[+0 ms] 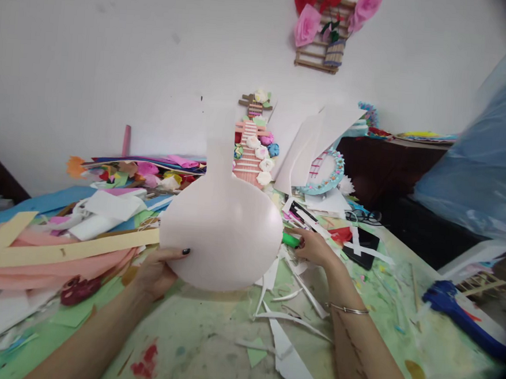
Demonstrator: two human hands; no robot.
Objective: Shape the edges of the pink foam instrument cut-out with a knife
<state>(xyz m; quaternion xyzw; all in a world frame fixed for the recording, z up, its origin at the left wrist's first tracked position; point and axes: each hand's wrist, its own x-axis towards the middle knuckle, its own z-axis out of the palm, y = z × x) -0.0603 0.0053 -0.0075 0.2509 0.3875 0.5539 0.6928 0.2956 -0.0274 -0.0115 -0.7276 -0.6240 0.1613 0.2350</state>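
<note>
A white paper cutout with a wide rounded body and a straight narrow neck stands upright before me. My left hand is closed on its lower left edge, thumb on the front and fingers behind. At the cutout's right edge, my right hand is closed on a small bright green object. Part of that object is hidden by the cutout and my fingers, so its kind does not show. White paper scraps lie on the green table top below my right hand.
Behind the cutout stands a pink guitar-shaped craft with paper flowers. To the right are a blue ring-shaped craft, eyeglasses, a black flat object and a blue glue gun. Coloured paper is piled at left.
</note>
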